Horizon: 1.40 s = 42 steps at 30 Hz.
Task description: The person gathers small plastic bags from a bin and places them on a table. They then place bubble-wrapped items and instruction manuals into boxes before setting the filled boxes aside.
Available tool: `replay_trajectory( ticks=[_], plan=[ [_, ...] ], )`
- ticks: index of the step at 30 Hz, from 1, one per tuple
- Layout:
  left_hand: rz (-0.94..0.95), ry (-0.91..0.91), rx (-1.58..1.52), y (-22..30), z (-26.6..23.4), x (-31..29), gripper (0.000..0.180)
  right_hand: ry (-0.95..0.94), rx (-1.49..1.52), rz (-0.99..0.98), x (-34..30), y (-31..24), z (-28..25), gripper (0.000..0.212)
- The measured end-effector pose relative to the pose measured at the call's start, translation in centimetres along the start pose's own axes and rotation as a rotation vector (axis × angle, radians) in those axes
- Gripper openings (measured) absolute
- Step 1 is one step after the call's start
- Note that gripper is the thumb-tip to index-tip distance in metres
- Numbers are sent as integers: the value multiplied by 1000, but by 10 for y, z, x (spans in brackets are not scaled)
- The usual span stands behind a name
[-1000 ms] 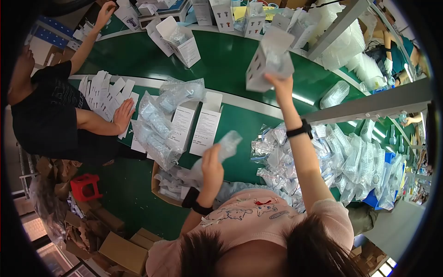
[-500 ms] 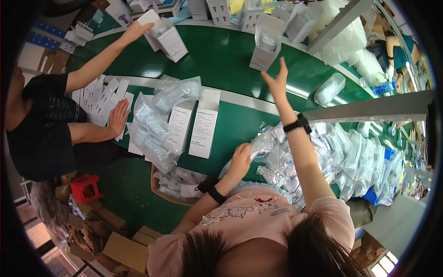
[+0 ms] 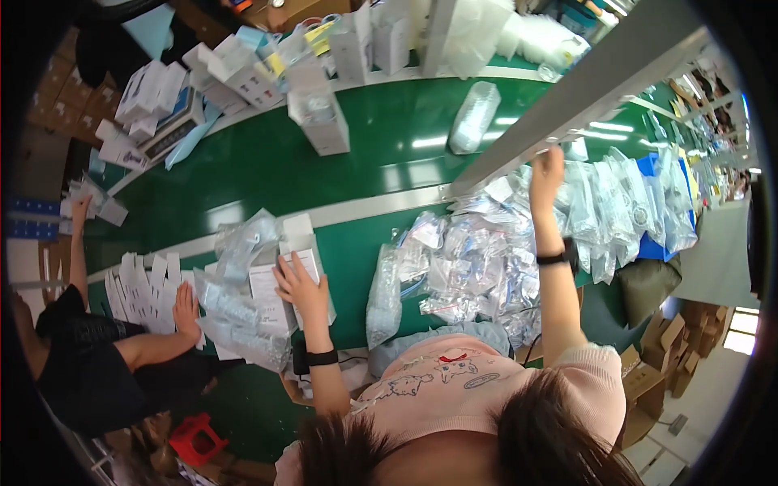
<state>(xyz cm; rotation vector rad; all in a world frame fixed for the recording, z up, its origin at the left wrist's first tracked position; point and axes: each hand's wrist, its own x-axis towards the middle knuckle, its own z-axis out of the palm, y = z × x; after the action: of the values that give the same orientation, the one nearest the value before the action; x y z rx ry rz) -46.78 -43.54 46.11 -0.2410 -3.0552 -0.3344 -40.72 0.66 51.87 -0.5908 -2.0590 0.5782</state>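
Observation:
My left hand lies with spread fingers on an open white carton and grips nothing. A second white carton sits beside it, partly under clear bubble-wrap packs. Upright near my body, between my hands, is another bubble-wrapped pack. My right hand is raised by the grey metal post, with its fingers drawn together; anything in them is hidden. Beside it are a heap of small clear plastic bags and a row of bubble-wrapped packs.
On the green belt stand an open white carton and a bubble-wrapped pack. A grey metal post slants across the right. A co-worker's hand rests by flat printed cartons at left. A red stool is below.
The view has swung to the right. My left hand has left the bubble-wrapped pack for a white carton. My right hand has moved from the belt toward the bagged packs, its fingers closing.

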Motion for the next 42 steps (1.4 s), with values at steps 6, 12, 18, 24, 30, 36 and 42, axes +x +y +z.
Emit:
replay_trajectory(
  ticks=[6,12,18,24,30,36,42],
  plan=[
    [-116,-245,203,28,15,3,79,-861,-224,-160,73,41,72,53],
    [38,60,-129,54,15,-36,73,-568,-320,-504,59,47,81,45],
    [171,139,-436,105,-18,-57,53,-444,-370,-411,50,42,38,42],
    [351,-144,-1140,178,-56,-71,37,-323,34,432,17,26,-129,56],
    [534,-392,-1239,260,-57,-87,33,-64,-511,461,29,100,-253,66],
    [562,-505,-1122,363,-36,-87,34,-409,-834,470,56,182,-261,75],
    [441,-292,-907,463,20,-37,40,-921,-879,260,57,199,-258,90]
  ],
)
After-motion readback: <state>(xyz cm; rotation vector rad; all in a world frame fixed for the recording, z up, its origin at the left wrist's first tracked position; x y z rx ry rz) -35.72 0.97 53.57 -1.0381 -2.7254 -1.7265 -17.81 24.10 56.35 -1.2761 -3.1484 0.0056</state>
